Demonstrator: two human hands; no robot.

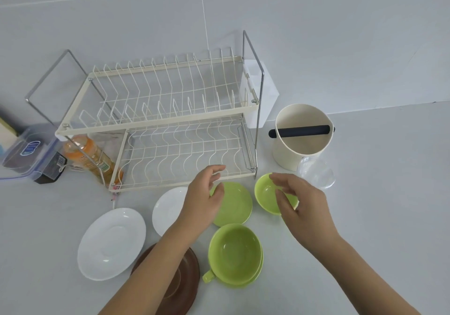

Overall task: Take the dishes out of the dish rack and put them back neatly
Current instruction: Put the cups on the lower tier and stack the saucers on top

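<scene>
With both tiers of the dish rack (170, 129) standing bare and every dish lying on the worktop (365, 217) in front, beginning the putting-back step, by the look of it. Hovering the left hand (204, 200) over the green saucer (236, 205), fingers loosely spread and pinching nothing; holding the right hand (299, 202) above the small green bowl (270, 192), fingers likewise relaxed, apart, gripping nothing. Judging the better move: pinching the saucer by its far rim, tilting it upright, then sliding it between two wires of the upper tier; keeping like colours together for neatness.

Lying near left: a large white plate (112, 244) and a smaller white saucer (168, 210), partly hidden by the left wrist. Sitting near centre: a green cup (233, 251) on its own saucer, with a brown plate (180, 285) under the left forearm. Standing right of the rack: a cream canister (302, 136) with a black bar, and a clear glass (316, 173) just beside the bowl, risking a knock. Crowding the rack's left foot: an orange bottle (90, 158) and a plastic box (29, 151).
</scene>
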